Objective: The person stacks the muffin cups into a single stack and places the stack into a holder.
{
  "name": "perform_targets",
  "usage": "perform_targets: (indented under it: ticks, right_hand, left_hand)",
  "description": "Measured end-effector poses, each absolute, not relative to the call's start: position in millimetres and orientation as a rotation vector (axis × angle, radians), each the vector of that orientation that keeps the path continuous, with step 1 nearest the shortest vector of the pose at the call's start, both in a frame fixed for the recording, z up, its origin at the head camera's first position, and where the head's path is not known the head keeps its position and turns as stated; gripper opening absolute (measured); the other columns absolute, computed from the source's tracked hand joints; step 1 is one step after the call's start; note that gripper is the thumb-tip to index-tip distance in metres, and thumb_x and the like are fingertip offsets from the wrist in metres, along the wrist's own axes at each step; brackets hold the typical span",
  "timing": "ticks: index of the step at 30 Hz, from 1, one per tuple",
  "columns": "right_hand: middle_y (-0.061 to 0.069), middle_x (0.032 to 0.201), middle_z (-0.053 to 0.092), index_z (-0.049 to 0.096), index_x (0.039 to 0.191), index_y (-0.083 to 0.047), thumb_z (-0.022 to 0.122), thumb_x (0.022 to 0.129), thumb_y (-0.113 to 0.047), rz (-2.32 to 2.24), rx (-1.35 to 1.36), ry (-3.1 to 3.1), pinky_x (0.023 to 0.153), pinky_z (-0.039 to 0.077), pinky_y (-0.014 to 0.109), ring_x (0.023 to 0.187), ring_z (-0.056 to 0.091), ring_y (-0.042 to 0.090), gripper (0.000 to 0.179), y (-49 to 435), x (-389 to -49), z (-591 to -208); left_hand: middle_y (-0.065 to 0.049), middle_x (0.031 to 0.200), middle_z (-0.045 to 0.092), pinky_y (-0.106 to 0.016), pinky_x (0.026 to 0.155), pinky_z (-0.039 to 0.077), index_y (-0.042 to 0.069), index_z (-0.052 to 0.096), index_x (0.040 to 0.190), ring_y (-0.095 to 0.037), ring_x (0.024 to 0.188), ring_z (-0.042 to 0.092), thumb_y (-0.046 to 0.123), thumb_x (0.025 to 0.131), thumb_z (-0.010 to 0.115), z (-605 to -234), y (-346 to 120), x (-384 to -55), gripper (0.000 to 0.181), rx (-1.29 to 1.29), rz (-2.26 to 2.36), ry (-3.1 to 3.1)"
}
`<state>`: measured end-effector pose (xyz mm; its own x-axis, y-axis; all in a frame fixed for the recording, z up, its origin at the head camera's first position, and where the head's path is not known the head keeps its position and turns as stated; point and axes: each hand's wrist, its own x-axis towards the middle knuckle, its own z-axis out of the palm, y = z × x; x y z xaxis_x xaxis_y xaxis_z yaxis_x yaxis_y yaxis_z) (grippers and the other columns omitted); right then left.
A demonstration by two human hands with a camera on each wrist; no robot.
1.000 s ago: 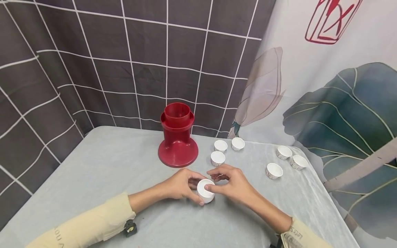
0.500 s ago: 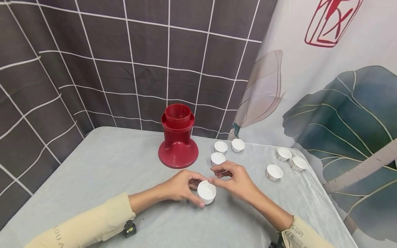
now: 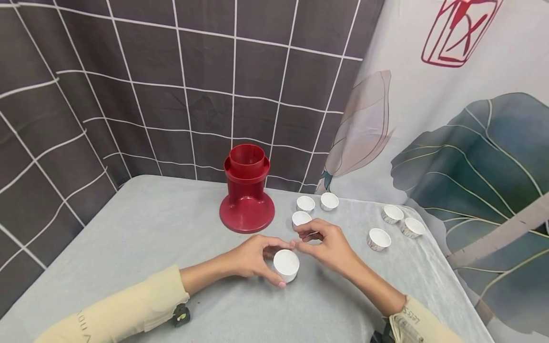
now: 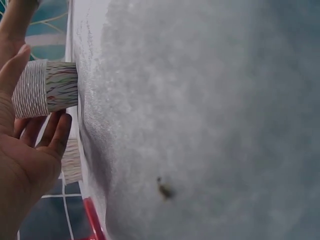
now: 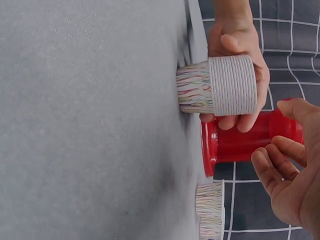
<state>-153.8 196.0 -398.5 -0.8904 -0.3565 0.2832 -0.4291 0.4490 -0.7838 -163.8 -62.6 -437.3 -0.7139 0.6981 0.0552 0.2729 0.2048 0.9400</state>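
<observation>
A stack of nested white paper baking cups point(image 3: 286, 271) stands upright at the middle of the table. Many tightly layered rims show on the stack point(image 5: 232, 85) in the right wrist view, above a side with thin coloured streaks. My left hand point(image 3: 254, 259) holds the stack from the left, thumb at the front and fingers behind it. Just right of the stack is my right hand point(image 3: 329, 244), loosely bent and holding nothing. Its thumb and forefinger tips hover by the stack's far rim, close to the left forefinger.
A red plastic dispenser point(image 3: 246, 209) with a round base stands at the back. Right of it are three single baking cups point(image 3: 329, 202); three more cups point(image 3: 379, 239) sit farther right. A grey cloth point(image 3: 150, 228) covers the table, with a dark gridded curtain point(image 3: 206, 57) behind.
My right thumb, over the stack's top cup a second ago, has drawn back up and to the right, off the rim. My left hand stays round the stack.
</observation>
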Motion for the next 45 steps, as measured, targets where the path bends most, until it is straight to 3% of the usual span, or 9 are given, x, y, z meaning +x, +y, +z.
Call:
perform_targets:
  ticks: [10,18,25,33,45]
  right_hand:
    - [0.017,0.115,0.083,0.085,0.117,-0.006,0.093,0.091,-0.015,1.443,0.603,-2.639,0.095,0.068,0.028,0.096,0.078,0.007,0.029,200,-164,-401]
    - [0.013,0.117,0.083,0.084,0.118,-0.003,0.092,0.093,-0.019,1.402,0.493,-2.651,0.095,0.067,0.027,0.096,0.077,0.007,0.032,205,-172,-404]
    - [0.015,0.121,0.082,0.083,0.121,-0.002,0.094,0.092,-0.02,1.426,0.429,-2.64,0.096,0.068,0.031,0.101,0.079,0.016,0.036,210,-178,-407]
    - [0.02,0.128,0.077,0.077,0.137,-0.001,0.094,0.09,-0.022,1.354,0.252,-2.679,0.105,0.065,0.038,0.116,0.078,0.033,0.054,210,-185,-408]
    - [0.024,0.126,0.075,0.072,0.14,0.004,0.097,0.086,-0.022,1.309,0.194,-2.734,0.11,0.063,0.052,0.117,0.075,0.036,0.065,211,-193,-418]
  left_hand:
    - [-0.003,0.135,0.082,-0.019,0.103,0.06,0.008,0.078,0.143,-0.003,0.114,0.073,0.016,0.081,0.103,-438,-61,-164,0.067,0.868,1.522,2.113]
    - [-0.006,0.145,0.079,-0.016,0.107,0.058,0.01,0.074,0.148,-0.006,0.124,0.073,0.017,0.085,0.101,-440,-61,-163,0.069,0.843,1.537,2.081]
    - [-0.001,0.131,0.083,-0.021,0.099,0.062,0.01,0.08,0.14,-0.009,0.111,0.075,0.016,0.083,0.102,-436,-60,-164,0.062,0.815,1.531,2.094]
    - [-0.002,0.119,0.086,-0.021,0.093,0.066,0.007,0.082,0.134,-0.011,0.103,0.079,0.009,0.08,0.102,-433,-59,-166,0.058,0.767,1.56,2.048]
    - [-0.001,0.117,0.086,-0.019,0.092,0.065,0.009,0.084,0.13,-0.008,0.098,0.08,0.007,0.077,0.104,-433,-57,-166,0.057,0.786,1.551,2.073]
